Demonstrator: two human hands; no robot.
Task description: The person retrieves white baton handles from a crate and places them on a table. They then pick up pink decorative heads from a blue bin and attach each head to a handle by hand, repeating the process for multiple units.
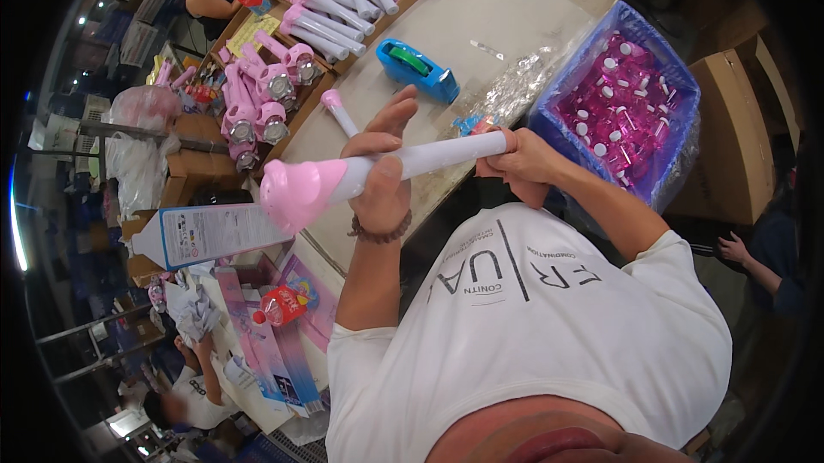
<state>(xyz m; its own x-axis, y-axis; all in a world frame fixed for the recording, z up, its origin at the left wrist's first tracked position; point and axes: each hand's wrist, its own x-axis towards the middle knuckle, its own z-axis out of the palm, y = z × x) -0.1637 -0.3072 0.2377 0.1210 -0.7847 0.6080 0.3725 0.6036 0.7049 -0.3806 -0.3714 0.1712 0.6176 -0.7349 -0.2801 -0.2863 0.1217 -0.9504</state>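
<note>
A toy wand with a white tube [442,155] and a flared pink head [296,193] lies nearly level across my front. Near the pink head, my left hand [382,184] holds the tube with the thumb over it and the fingers behind, some of them stretched out. My right hand [519,161] is closed around the tube's other end and covers the tip. Beyond my left hand, a smaller white stick with a pink tip [339,109] lies on the table. A blue tape dispenser [418,70] with a green roll stands past my fingers.
A blue crate [558,77] lined with plastic holds several pink bottles. Clear wrapping [524,85] lies beside it. Boxes of white tubes [326,12] and pink toy parts [257,94] line the far left. A printed carton [215,236] sits left. Other people work nearby.
</note>
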